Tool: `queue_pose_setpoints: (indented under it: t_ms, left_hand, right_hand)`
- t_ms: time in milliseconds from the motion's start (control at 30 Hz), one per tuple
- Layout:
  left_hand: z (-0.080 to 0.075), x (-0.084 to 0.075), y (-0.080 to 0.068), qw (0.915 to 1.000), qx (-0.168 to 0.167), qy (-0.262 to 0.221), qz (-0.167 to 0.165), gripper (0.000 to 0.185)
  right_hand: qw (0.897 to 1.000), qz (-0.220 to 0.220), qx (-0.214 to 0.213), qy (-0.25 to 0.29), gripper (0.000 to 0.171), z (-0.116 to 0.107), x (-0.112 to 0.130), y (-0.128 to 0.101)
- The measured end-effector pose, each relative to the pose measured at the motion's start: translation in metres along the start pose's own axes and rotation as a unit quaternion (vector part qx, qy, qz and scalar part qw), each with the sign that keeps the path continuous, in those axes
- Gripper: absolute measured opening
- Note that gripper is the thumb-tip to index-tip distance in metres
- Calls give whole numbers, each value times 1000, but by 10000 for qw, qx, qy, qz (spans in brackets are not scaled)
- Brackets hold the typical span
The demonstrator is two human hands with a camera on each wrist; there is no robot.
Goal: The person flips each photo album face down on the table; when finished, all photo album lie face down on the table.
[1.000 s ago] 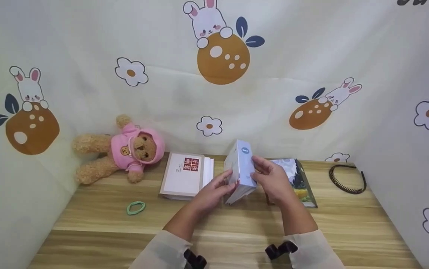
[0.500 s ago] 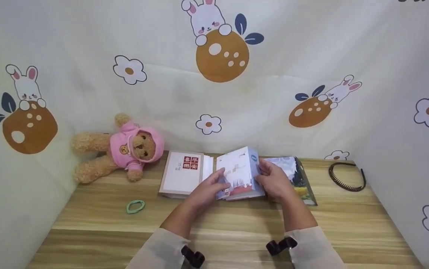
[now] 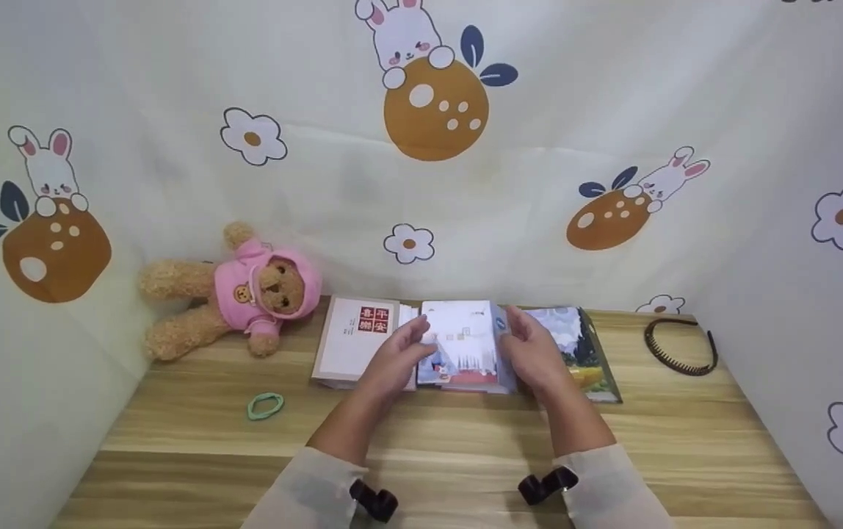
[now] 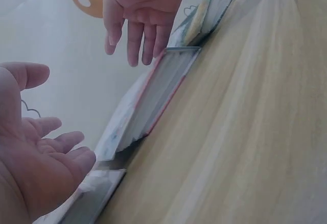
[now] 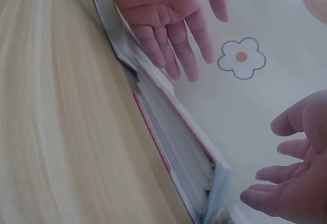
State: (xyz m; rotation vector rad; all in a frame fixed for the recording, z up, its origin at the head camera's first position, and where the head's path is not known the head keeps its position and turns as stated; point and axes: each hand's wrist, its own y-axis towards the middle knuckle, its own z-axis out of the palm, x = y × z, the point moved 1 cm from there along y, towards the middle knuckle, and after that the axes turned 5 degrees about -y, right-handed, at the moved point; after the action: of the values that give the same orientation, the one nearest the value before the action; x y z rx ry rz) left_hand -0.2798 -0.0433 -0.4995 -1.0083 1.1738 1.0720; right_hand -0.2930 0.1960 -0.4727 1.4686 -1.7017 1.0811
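A thick book (image 3: 462, 342) with a white, illustrated cover and pale blue spine lies flat on the wooden table. In the head view my left hand (image 3: 392, 360) is at its left edge and my right hand (image 3: 532, 353) is beside its spine. Both wrist views show the fingers spread and loosely bent, holding nothing, with a gap to the book. To the left lies a white book (image 3: 355, 342) with red square characters, partly behind my left hand. A book with a landscape painting cover (image 3: 576, 349) lies to the right, partly behind my right hand.
A teddy bear (image 3: 263, 290) in a pink hoodie lies at the back left. Nearer is a green hair tie (image 3: 266, 405). A dark toothed headband (image 3: 678, 349) lies at the right. A printed curtain (image 3: 502, 198) hangs behind the table (image 3: 451, 455).
The thick book was tilted up on edge between both hands, was lowered with its cover facing up, and now lies flat. Both hands have let go of it.
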Motion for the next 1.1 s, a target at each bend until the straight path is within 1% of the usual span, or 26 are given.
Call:
queue_pose_setpoints:
  t_ms: [67,167,267,333,433,533,633,733,833,933,1100]
  left_hand:
    - [-5,-4,0,9996,-229,28,146,67]
    - [-15,-8,-2,9973,-630,39,374,63]
    - [-31,-11,-5,9928,-1015,97,631,59]
    - [-45,-13,-7,9903,-1198,169,688,58]
    - [-66,-18,-10,9867,-1452,373,626,56]
    - [-86,-22,-13,9826,-1689,601,496,54]
    - [-101,-25,-15,9778,-1883,857,339,53]
    - [-111,-27,-16,9738,-1972,1123,151,55]
    - [-117,-28,-17,9702,-1988,1376,-154,61]
    - [-117,-26,-16,9708,-1848,1485,-361,68]
    - [-118,-20,-14,9727,-1657,1525,-567,79]
  right_hand:
    - [9998,-140,-138,50,60,3,3,-2]
    - [9977,-550,-283,269,53,13,6,-6]
    - [9928,-1034,-228,557,48,28,11,-11]
    - [9903,-1226,-79,650,47,39,14,-12]
    - [9890,-1279,285,686,47,57,22,-12]
    - [9881,-1103,757,758,49,73,32,-9]
    - [9868,-974,1067,733,51,89,41,-3]
    - [9876,-867,1164,595,52,103,50,4]
    - [9884,-801,1199,468,54,115,56,8]
    - [9887,-720,1227,476,58,125,58,10]
    - [9883,-640,1297,479,66,137,56,10]
